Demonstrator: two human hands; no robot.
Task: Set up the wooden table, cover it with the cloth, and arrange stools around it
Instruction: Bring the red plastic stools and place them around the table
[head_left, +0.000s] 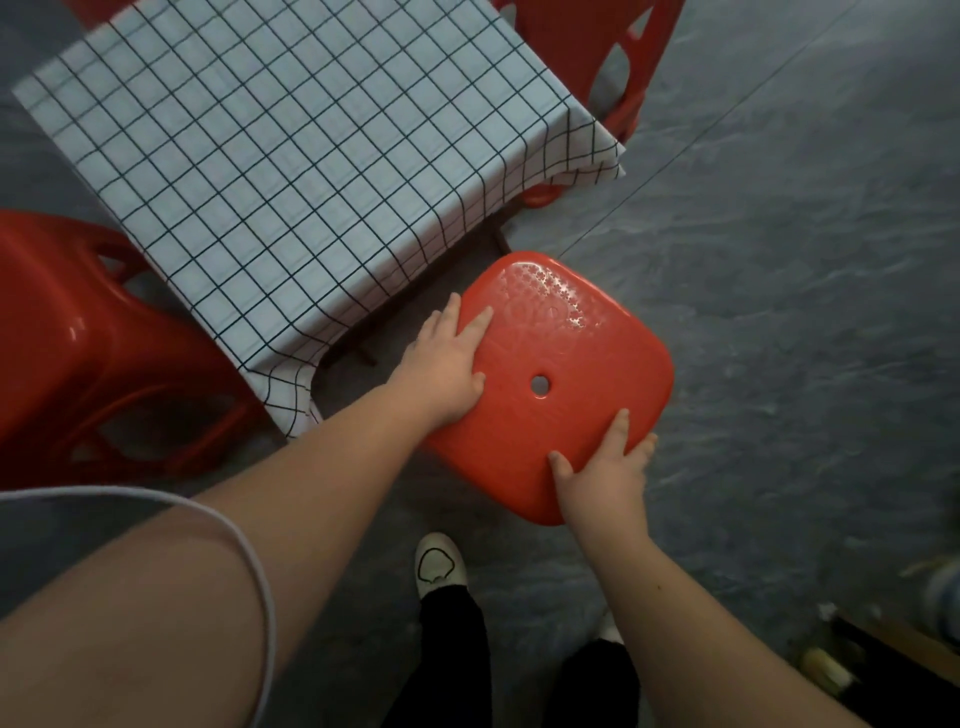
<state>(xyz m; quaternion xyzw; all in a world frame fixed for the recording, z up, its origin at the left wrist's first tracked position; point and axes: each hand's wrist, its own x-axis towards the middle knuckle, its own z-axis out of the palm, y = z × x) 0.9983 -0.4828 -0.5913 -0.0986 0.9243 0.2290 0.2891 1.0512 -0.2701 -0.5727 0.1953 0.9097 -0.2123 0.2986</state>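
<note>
Arms reach forward and down: my left hand (445, 368) lies on the near-left edge of the red stool (550, 387), thumb on top, grasping it; my right hand (602, 470) clasps its near edge. Its glossy seat, with a centre hole, sits just beside the checked cloth (291, 171) covering the surface.

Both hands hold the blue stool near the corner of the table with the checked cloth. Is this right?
Not quite: the stool is red, not blue. The head view shows both hands, left and right, holding its seat near the corner of the table's checked cloth.
</note>
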